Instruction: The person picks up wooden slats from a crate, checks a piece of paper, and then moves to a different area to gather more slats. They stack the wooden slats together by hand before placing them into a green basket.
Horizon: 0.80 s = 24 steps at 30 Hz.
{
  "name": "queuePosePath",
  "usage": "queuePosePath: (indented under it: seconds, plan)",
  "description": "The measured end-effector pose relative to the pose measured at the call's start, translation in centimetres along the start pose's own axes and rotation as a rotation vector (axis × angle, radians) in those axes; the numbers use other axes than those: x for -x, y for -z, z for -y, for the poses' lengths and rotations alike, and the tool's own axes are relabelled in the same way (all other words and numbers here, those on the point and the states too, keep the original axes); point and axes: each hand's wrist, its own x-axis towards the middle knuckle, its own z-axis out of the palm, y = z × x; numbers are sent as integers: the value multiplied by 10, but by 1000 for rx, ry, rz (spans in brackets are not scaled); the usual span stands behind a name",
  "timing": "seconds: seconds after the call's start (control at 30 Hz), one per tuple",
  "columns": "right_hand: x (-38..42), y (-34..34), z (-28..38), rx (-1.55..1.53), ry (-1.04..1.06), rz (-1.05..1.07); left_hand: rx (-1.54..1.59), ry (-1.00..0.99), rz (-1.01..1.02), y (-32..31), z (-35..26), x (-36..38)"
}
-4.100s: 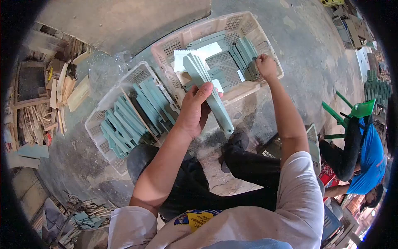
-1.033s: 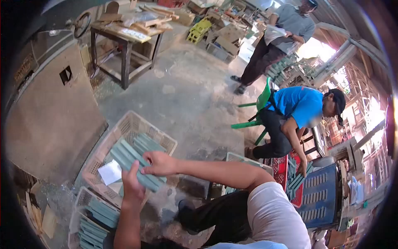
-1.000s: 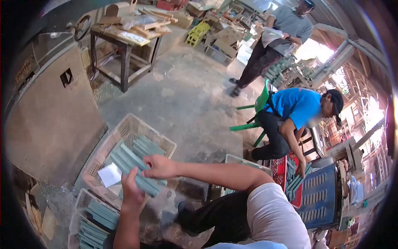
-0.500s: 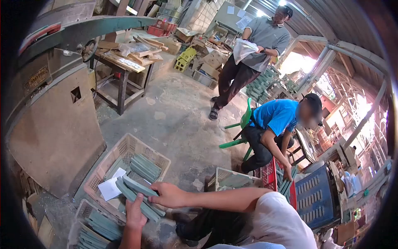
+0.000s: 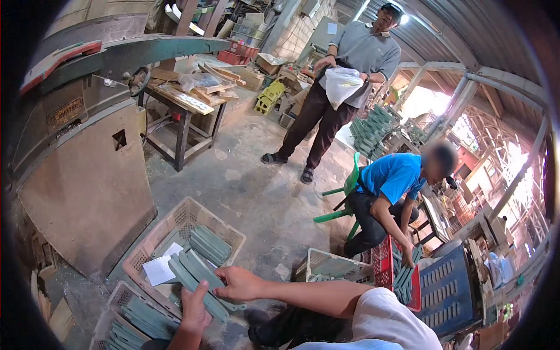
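Note:
My left hand [image 5: 195, 308] is wrapped round the lower part of a small bunch of grey-green flat slats [image 5: 198, 271], thumb on top. On the right side of the same bunch, my right hand [image 5: 238, 284] pinches a slat with curled fingers. The bunch is held over a pale plastic crate [image 5: 228, 227] that has more grey-green slats [image 5: 210, 245] in it. White lined paper [image 5: 161, 267] lies in that crate, partly covered by the held slats.
Another crate [image 5: 121, 289] with slats stands at lower left, near a large machine [image 5: 87, 186]. A seated co-worker [image 5: 392, 175] handles slats in a red crate [image 5: 382, 265]. A standing person [image 5: 364, 52] holds a white bag [image 5: 342, 84]. A wooden worktable [image 5: 185, 119] stands behind.
The standing person has shifted left in view, legs apart, one hand now off the bag, which hangs lower. My hands still hold the slats, with my right fingers slightly lower along them.

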Motion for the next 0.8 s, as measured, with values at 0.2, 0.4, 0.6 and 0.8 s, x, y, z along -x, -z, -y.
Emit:
queuePosePath:
  seconds: [0.2,0.4,0.6,0.8]
  plan:
    - [-12,8,3,-11,52,212,-1,5,16,29,-17,-14]
    - [-18,-5,27,-125,44,221,59,-5,32,31,-34,-11]
    - [-16,-6,66,-49,16,140,98,57,29,28,-50,-6]
    - [-25,-12,81,-132,14,96,180,-30,125,25,-78,11]
